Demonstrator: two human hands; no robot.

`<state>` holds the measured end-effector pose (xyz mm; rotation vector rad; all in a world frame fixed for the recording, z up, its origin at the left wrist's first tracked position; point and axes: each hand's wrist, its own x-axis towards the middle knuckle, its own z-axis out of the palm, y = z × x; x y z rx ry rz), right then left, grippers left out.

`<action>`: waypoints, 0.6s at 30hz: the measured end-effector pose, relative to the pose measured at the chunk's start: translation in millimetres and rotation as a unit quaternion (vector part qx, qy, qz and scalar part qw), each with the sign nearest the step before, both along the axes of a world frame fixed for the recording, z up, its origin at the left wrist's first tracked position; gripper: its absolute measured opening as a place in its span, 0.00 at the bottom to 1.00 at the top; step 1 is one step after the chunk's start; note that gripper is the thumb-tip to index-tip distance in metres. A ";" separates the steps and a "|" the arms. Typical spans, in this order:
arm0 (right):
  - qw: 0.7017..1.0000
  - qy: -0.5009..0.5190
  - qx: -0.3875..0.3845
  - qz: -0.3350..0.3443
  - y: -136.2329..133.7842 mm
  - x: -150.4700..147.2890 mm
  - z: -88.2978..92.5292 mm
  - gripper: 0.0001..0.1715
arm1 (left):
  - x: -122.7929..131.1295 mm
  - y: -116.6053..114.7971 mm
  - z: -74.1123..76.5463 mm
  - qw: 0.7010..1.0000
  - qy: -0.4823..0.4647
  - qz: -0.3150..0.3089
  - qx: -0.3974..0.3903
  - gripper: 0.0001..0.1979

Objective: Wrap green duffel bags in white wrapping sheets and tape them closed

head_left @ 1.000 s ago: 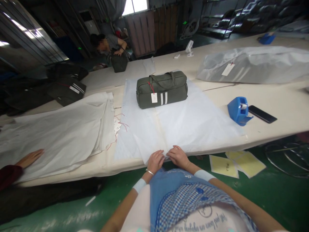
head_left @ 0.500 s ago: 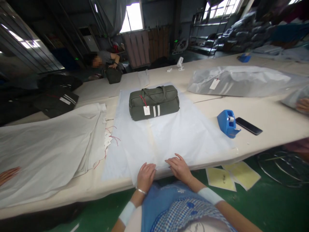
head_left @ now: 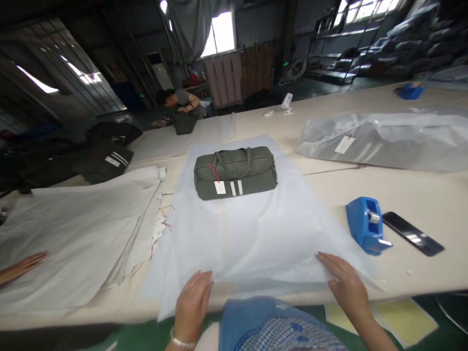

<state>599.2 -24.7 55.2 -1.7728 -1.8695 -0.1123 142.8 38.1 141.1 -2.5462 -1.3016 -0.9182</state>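
A dark green duffel bag (head_left: 236, 173) lies on a translucent white plastic sheet (head_left: 252, 236) spread over the table. It has two handles, two white stripes and a white tag (head_left: 220, 187) on a red string. My left hand (head_left: 193, 302) rests at the sheet's near edge, fingers together and extended, palm down. Farther right, my right hand (head_left: 347, 285) touches the same edge, fingers stretched and thumb apart. The undersides of both hands are hidden, so any fold of plastic beneath them does not show.
Right of the sheet sit a blue tape dispenser (head_left: 365, 224) and a black phone (head_left: 413, 234). A plastic-wrapped bag (head_left: 387, 141) lies beyond them. Stacked white sheets (head_left: 84, 229) lie at left under another person's hand (head_left: 25, 267). A co-worker (head_left: 186, 102) handles a dark bag across the table.
My hands have moved apart along the sheet's near edge, the right one much farther right. The sheet's near part looks more spread out. The view has shifted, while the duffel bag stays in place.
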 end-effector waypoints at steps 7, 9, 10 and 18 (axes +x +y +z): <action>0.994 -0.063 0.084 -0.005 74.5 55.2 94.6 0.27 | 21.5 60.2 81.7 0.998 -0.017 0.030 0.055 0.12; 0.989 -0.068 0.129 0.009 105.7 60.5 126.1 0.29 | 23.7 85.4 105.5 0.997 -0.017 0.030 0.068 0.12; 0.986 -0.068 0.149 0.013 122.1 61.5 141.3 0.30 | 24.0 99.3 117.0 0.997 -0.016 0.030 0.075 0.11; 0.964 -0.090 0.250 -0.006 269.1 66.0 227.5 0.24 | 21.2 250.3 192.6 0.994 -0.016 0.042 0.097 0.09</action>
